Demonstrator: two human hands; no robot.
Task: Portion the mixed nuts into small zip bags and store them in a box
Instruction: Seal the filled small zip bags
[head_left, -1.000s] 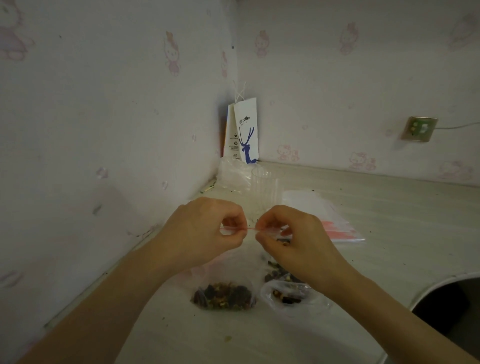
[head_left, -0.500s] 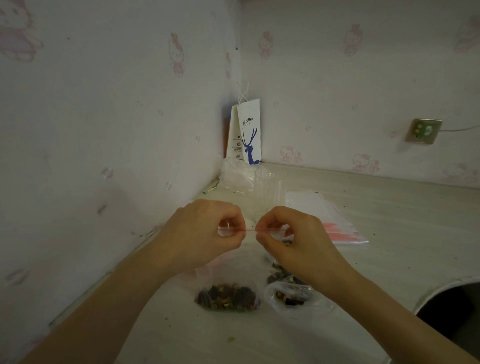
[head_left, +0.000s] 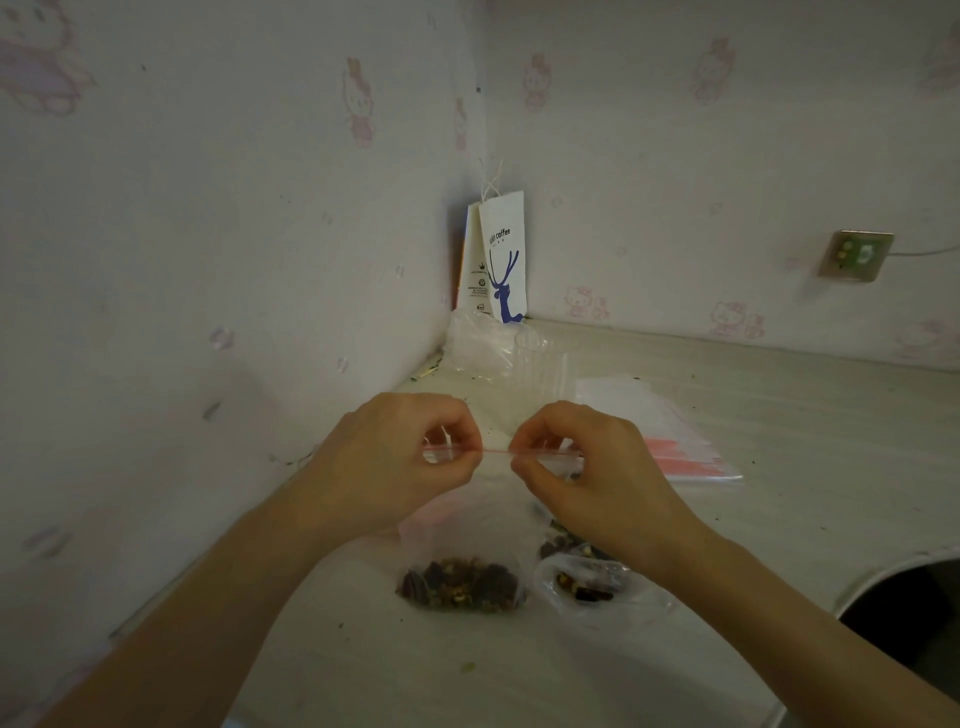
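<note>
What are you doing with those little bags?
A person is closing a small zip bag of mixed nuts. The left hand and right hand each pinch the red zip strip along its top, and the nuts sit at the bottom, which seems to rest on the desk. Another bag with nuts lies just to its right. A stack of empty zip bags waits behind the right hand. No storage box is in view.

The red seal of a small zip bag (head_left: 462, 551) of mixed nuts (head_left: 460, 584) is pinched by the left hand (head_left: 395, 462) and right hand (head_left: 587, 467) above the worktop (head_left: 779, 441).
</note>
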